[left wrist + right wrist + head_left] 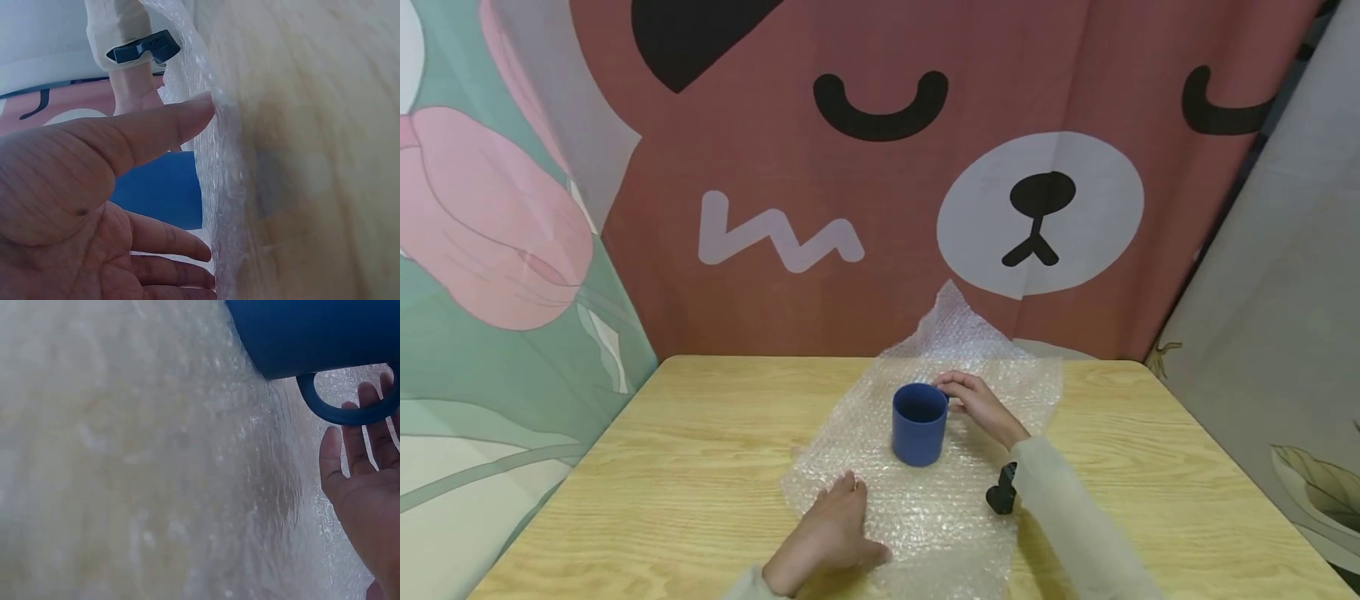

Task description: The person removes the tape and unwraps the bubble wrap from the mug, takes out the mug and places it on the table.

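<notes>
A blue mug (919, 427) stands upright on a sheet of bubble wrap (947, 508). Its handle (350, 416) faces my right hand (979, 404). The fingers of that hand lie loosely extended by the handle and the rim; in the right wrist view they show behind the handle, not curled tightly round it. My left hand (835, 529) rests at the left edge of the bubble wrap, nearer me than the mug. Its thumb and fingertips touch the sheet with the fingers fairly straight, as the left wrist view shows.
The wooden table (700, 467) lies beneath the wrap, whose far corner rises against the printed curtain (887, 308) behind. A black device (1002, 492) sits at my right wrist. Another curtain (1262, 333) hangs on the right.
</notes>
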Motion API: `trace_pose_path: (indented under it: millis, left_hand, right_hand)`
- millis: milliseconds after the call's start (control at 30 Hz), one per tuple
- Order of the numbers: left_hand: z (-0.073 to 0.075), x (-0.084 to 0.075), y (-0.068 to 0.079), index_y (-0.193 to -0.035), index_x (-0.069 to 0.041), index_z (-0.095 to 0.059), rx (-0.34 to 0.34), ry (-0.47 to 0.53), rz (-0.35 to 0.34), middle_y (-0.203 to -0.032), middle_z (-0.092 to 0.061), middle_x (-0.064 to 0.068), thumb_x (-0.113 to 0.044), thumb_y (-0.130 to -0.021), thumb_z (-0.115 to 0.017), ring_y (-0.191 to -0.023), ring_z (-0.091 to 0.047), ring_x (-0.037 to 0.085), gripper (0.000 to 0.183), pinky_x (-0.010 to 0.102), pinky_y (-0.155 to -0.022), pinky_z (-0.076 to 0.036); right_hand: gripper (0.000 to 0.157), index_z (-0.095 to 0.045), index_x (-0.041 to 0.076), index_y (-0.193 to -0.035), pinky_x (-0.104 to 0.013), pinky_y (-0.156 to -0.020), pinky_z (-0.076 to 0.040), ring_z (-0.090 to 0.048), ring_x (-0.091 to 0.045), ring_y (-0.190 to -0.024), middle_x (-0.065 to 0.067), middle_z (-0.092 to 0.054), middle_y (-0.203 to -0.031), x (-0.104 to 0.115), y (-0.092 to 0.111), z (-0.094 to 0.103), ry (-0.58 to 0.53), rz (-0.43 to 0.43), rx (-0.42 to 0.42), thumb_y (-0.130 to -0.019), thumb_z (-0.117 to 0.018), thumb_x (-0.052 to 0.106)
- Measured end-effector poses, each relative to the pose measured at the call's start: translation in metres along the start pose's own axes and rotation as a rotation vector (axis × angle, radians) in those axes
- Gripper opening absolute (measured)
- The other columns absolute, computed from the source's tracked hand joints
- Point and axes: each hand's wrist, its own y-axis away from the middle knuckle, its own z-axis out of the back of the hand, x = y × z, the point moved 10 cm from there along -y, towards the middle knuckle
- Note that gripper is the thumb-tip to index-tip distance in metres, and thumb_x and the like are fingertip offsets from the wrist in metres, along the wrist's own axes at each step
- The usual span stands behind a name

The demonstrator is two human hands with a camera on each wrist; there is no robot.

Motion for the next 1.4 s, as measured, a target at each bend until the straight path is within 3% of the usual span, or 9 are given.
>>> trace_pose_path:
  millis: [167,467,800,1100,1267,1400]
  left_hand:
    - [0.002,0.000,0.000,-0.131,0.018,-0.046,-0.002,0.005,0.005,-0.141,-0.036,0.038,-0.039,-0.068,-0.085,-0.134,-0.032,0.048,0.094,0.060,-0.107,-0.026]
    - [-0.001,0.001,0.002,-0.134,0.018,-0.042,0.013,0.029,0.019,-0.143,-0.032,0.038,-0.039,-0.069,-0.084,-0.135,-0.030,0.048,0.096,0.056,-0.108,-0.027]
    - [-0.002,0.001,0.002,-0.134,0.018,-0.042,0.005,0.022,0.018,-0.143,-0.032,0.038,-0.038,-0.069,-0.085,-0.134,-0.031,0.048,0.095,0.056,-0.106,-0.030]
    - [-0.003,0.002,0.001,-0.133,0.018,-0.043,-0.001,0.024,0.019,-0.143,-0.033,0.038,-0.038,-0.069,-0.084,-0.134,-0.031,0.048,0.095,0.057,-0.105,-0.031]
    - [-0.003,0.003,0.002,-0.132,0.018,-0.044,-0.010,0.030,0.011,-0.142,-0.033,0.038,-0.038,-0.069,-0.084,-0.133,-0.031,0.049,0.093,0.058,-0.104,-0.033]
    - [-0.003,0.002,0.002,-0.132,0.018,-0.045,-0.018,0.027,0.003,-0.142,-0.033,0.039,-0.038,-0.069,-0.084,-0.133,-0.032,0.049,0.093,0.059,-0.103,-0.033]
  right_hand:
    - [0.017,-0.062,0.007,-0.099,-0.034,-0.082,-0.050,-0.057,-0.010,-0.094,-0.001,-0.059,-0.102,-0.001,-0.005,-0.006,-0.039,0.025,0.052,-0.101,-0.047,0.013]
    - [0.032,-0.057,0.014,-0.076,-0.026,-0.071,-0.046,-0.051,-0.011,-0.080,0.002,-0.054,-0.081,-0.004,-0.013,-0.017,-0.065,0.077,0.096,-0.098,-0.035,0.006]
    - [0.031,-0.048,0.016,-0.072,-0.023,-0.066,-0.039,-0.043,-0.009,-0.073,0.005,-0.044,-0.075,-0.006,-0.012,-0.030,-0.153,0.083,0.231,-0.095,-0.030,0.006]
    - [0.032,-0.045,0.013,-0.067,-0.020,-0.059,-0.032,-0.038,-0.007,-0.063,0.007,-0.042,-0.069,0.003,-0.012,-0.029,-0.167,0.199,0.231,-0.094,-0.031,0.002]
    - [0.034,-0.045,0.016,-0.067,-0.024,-0.058,-0.024,-0.036,-0.005,-0.062,0.008,-0.039,-0.068,0.003,-0.011,-0.028,-0.157,0.195,0.215,-0.093,-0.031,-0.001]
    - [0.033,-0.045,0.015,-0.067,-0.022,-0.059,-0.027,-0.038,-0.005,-0.064,0.009,-0.040,-0.069,0.004,-0.009,-0.028,-0.159,0.185,0.203,-0.091,-0.032,-0.003]
